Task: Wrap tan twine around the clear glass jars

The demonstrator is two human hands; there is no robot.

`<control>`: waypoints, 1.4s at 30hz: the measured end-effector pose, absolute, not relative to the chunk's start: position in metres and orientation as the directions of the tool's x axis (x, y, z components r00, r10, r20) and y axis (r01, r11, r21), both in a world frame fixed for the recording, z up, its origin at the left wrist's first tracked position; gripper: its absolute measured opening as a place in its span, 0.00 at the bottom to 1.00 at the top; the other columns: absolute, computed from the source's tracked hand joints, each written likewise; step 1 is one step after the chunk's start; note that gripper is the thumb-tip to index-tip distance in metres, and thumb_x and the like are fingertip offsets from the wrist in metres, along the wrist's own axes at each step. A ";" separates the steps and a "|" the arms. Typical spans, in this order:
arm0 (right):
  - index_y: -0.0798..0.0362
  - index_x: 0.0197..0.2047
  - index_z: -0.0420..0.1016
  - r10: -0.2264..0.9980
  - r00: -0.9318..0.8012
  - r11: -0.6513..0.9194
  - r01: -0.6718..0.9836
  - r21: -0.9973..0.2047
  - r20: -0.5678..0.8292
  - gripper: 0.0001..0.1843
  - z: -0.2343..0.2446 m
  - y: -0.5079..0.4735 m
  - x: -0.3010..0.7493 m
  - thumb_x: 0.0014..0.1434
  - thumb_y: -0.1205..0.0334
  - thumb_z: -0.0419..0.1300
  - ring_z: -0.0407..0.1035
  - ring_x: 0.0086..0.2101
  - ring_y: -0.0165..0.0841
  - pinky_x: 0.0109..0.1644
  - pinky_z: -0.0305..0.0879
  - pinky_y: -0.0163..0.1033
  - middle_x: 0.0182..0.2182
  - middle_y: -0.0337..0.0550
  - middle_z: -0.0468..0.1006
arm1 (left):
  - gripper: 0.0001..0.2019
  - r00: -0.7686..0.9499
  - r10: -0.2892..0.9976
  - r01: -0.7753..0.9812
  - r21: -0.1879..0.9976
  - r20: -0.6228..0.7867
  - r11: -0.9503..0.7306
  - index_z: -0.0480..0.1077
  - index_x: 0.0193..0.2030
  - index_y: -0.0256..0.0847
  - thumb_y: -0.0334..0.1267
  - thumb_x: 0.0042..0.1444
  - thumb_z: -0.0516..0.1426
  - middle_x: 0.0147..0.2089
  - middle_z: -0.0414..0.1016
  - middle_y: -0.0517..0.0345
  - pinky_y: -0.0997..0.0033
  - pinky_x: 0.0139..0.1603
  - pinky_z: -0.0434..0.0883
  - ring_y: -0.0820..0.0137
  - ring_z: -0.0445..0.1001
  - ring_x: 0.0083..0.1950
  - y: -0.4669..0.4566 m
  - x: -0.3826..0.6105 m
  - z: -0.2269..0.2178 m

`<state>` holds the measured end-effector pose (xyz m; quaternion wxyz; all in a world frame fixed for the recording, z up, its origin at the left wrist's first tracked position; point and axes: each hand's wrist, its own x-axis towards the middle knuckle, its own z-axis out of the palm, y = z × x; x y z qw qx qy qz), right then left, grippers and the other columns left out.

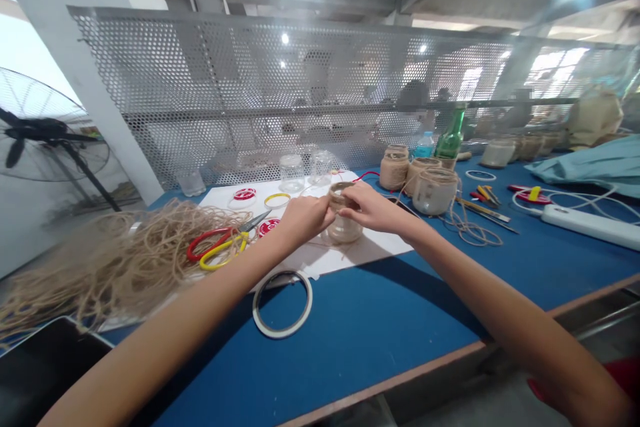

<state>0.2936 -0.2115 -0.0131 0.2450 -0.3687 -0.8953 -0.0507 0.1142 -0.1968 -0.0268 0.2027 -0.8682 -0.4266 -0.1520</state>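
Observation:
A glass jar point(345, 229) stands on the white sheet, with brown jute twine point(339, 192) around its neck. My left hand point(309, 215) is closed in a pinch at the left side of the neck, on the twine. From the right, my right hand point(369, 205) pinches the twine at the front of the neck, its fingers curled against the jar. The fingertips nearly meet and partly hide the strand between them. Left of my hands, scissors point(220, 247) with red and yellow handles rest on a heap of loose jute twine point(145, 253).
A roll of white tape point(283, 332) lies in front on the blue table point(370, 340). Clear jars point(291, 173) stand behind my hands. To the right are twine-wrapped jars point(394, 168), a green bottle point(451, 133), tools point(487, 210) and a power strip point(590, 227). A perforated metal screen point(250, 80) borders the back.

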 end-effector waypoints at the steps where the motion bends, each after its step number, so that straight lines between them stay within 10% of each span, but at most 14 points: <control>1: 0.53 0.25 0.52 0.640 -0.604 0.720 0.687 -0.096 0.474 0.14 -0.013 -0.211 0.294 0.58 0.60 0.52 0.51 0.27 0.29 0.33 0.47 0.36 0.23 0.37 0.58 | 0.15 0.599 0.672 0.794 -0.218 0.436 -0.567 0.70 0.36 0.35 0.41 0.58 0.46 0.30 0.76 0.49 0.71 0.29 0.62 0.65 0.74 0.31 -0.197 0.114 -0.026; 23: 0.53 0.25 0.54 0.649 -0.615 0.717 0.692 -0.090 0.448 0.14 -0.014 -0.208 0.297 0.57 0.62 0.56 0.52 0.28 0.29 0.34 0.48 0.36 0.24 0.37 0.59 | 0.18 0.626 0.654 0.747 -0.087 0.424 -0.659 0.71 0.28 0.38 0.48 0.56 0.48 0.25 0.73 0.54 0.73 0.25 0.57 0.69 0.70 0.27 -0.198 0.110 -0.018; 42: 0.53 0.24 0.53 0.665 -0.593 0.697 0.711 -0.092 0.454 0.16 -0.013 -0.209 0.296 0.56 0.62 0.58 0.52 0.28 0.29 0.34 0.48 0.36 0.23 0.36 0.58 | 0.17 0.513 0.738 0.857 -0.210 0.439 -0.471 0.71 0.37 0.38 0.43 0.57 0.44 0.29 0.74 0.50 0.69 0.29 0.63 0.61 0.73 0.31 -0.221 0.124 -0.022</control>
